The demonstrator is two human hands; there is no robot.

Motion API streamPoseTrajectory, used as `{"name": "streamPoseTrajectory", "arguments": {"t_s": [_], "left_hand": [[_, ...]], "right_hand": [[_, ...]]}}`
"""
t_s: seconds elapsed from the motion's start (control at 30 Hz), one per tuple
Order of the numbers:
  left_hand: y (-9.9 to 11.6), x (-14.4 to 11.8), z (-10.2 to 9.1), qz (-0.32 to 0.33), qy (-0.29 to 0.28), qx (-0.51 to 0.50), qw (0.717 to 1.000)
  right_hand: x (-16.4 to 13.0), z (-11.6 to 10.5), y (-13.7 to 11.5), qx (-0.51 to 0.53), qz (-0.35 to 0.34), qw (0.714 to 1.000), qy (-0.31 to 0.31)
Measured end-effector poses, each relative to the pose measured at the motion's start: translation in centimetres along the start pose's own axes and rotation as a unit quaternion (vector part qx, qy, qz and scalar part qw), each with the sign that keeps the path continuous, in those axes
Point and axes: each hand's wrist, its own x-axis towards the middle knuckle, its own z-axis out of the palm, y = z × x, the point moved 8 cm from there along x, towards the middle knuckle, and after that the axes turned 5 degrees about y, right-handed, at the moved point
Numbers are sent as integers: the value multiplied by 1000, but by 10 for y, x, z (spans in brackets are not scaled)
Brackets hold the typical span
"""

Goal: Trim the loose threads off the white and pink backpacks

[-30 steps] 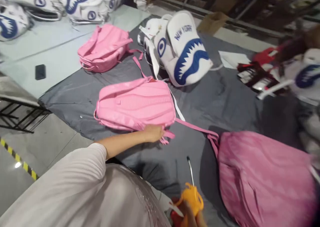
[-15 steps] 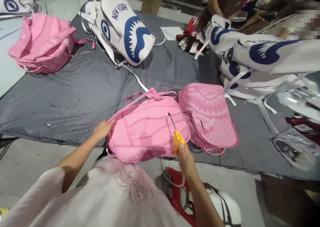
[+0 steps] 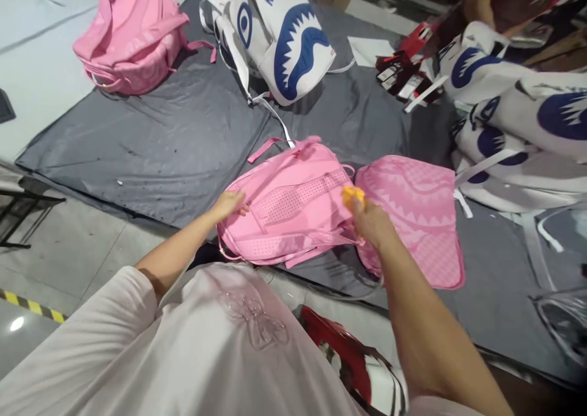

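Note:
A pink backpack lies on the grey-covered table in front of me, its padded, perforated back panel facing up. At its left end my left hand is closed around a shoulder strap. My right hand grips a yellow air blow gun over the bag's right end; its nozzle cannot be made out now. A thin hose trails below that hand. Touching or nearly touching the bag on the right is a second pink backpack with a tooth pattern, partly hidden by my right forearm.
Another pink backpack sits at the back left. A white and blue backpack stands behind, and several more like it are piled at the right. Dark tags lie near them. Another person's arm shows at the far right.
My view has shifted, so the table's things sit further right. My right hand has swung the blow gun towards the bag's right end. The straps of the bag lie differently.

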Motion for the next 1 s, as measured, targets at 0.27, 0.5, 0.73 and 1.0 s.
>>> {"name": "streamPoseTrajectory", "arguments": {"t_s": [0.27, 0.5, 0.73, 1.0], "left_hand": [[-20, 5, 6, -105, -51, 16, 993], [43, -64, 58, 203, 20, 254, 945], [29, -84, 130, 166, -128, 147, 967], [18, -17, 105, 55, -128, 54, 989]], "right_hand": [[-23, 16, -38, 60, -14, 987, -151], [-16, -46, 8, -72, 41, 994, -65], [-82, -48, 52, -20, 140, 964, -224], [-127, -33, 67, -3, 126, 975, -181]]}}
